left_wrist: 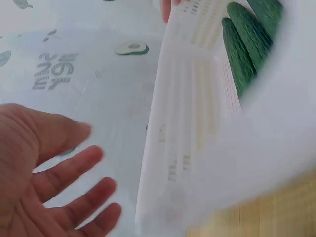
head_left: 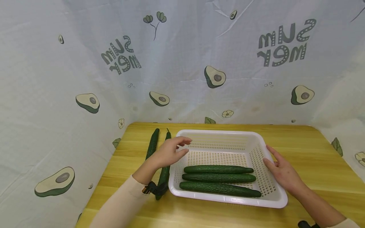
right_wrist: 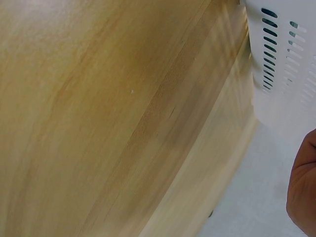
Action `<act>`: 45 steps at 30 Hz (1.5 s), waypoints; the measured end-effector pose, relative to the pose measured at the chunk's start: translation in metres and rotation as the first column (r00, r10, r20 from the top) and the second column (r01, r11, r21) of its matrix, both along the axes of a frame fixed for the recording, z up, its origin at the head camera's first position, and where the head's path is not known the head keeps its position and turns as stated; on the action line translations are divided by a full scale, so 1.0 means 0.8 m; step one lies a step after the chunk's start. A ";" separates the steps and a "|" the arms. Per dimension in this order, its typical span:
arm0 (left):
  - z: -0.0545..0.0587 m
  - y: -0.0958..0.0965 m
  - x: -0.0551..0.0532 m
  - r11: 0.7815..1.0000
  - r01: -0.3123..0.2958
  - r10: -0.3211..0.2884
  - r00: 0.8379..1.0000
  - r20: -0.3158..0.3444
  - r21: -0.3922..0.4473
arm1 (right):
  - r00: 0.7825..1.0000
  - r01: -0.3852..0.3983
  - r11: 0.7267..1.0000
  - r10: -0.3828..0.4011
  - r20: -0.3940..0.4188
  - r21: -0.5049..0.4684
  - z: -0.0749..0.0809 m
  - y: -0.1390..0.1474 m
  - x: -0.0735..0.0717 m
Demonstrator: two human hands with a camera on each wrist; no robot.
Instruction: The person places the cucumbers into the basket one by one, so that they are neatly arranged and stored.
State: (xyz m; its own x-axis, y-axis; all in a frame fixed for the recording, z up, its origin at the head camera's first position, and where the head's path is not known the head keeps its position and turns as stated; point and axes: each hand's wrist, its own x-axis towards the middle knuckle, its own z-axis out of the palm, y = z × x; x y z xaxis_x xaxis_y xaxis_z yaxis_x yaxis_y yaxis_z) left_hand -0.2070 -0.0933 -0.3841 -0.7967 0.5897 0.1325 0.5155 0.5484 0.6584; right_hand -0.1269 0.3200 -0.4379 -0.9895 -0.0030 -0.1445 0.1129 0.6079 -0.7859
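Note:
A white perforated basket (head_left: 273, 198) stands on the wooden table (head_left: 313, 152) with three cucumbers (head_left: 219, 178) lying side by side in its near half. My left hand (head_left: 183, 146) hovers over the basket's left rim, fingers relaxed and holding nothing. The left wrist view shows that open palm (left_wrist: 54, 182) beside the basket's wall (left_wrist: 187, 123), with the cucumbers (left_wrist: 247, 44) inside. My right hand (head_left: 269, 156) lies against the basket's right rim with its fingers straight. In the blurred right wrist view, the edge of that hand (right_wrist: 303, 192) sits below the basket's slotted wall (right_wrist: 281, 54).
Two more cucumbers (head_left: 152, 144) (head_left: 164, 172) lie on the table just left of the basket, under my left forearm. A pale cloth with avocado prints (head_left: 85, 101) walls off the back and both sides. Bare wood (right_wrist: 123, 123) stretches right of the basket.

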 end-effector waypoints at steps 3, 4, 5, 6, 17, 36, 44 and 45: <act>-0.004 -0.023 0.004 0.992 -0.081 0.087 0.994 -0.063 0.097 | 1.000 0.000 1.000 0.000 0.001 -0.002 0.000 0.001 -0.001; -0.006 -0.031 0.005 0.987 -0.107 0.117 0.991 -0.071 0.124 | 1.000 0.001 1.000 -0.001 0.001 -0.002 -0.001 0.001 -0.001; -0.008 -0.038 0.006 0.980 -0.131 0.143 0.987 -0.071 0.146 | 1.000 0.001 1.000 -0.001 0.001 -0.005 -0.001 0.002 -0.001; -0.010 -0.045 0.007 0.975 -0.154 0.166 0.984 -0.065 0.162 | 1.000 0.002 1.000 -0.002 -0.001 -0.005 -0.001 0.002 -0.001; -0.085 -0.104 0.022 0.941 -0.340 0.339 0.940 0.020 0.010 | 1.000 0.019 0.999 -0.019 0.009 0.027 -0.001 0.005 0.003; -0.119 -0.138 0.045 0.870 -0.466 0.461 0.885 -0.069 -0.159 | 1.000 0.014 1.000 -0.014 0.010 0.018 -0.002 0.003 -0.002; -0.123 -0.147 0.050 0.854 -0.503 0.505 0.863 -0.018 -0.135 | 1.000 0.011 1.000 -0.011 0.006 0.013 -0.002 0.001 -0.003; -0.123 -0.148 0.051 0.850 -0.509 0.513 0.858 -0.007 -0.138 | 1.000 0.011 1.000 -0.011 0.005 0.015 -0.002 0.001 -0.003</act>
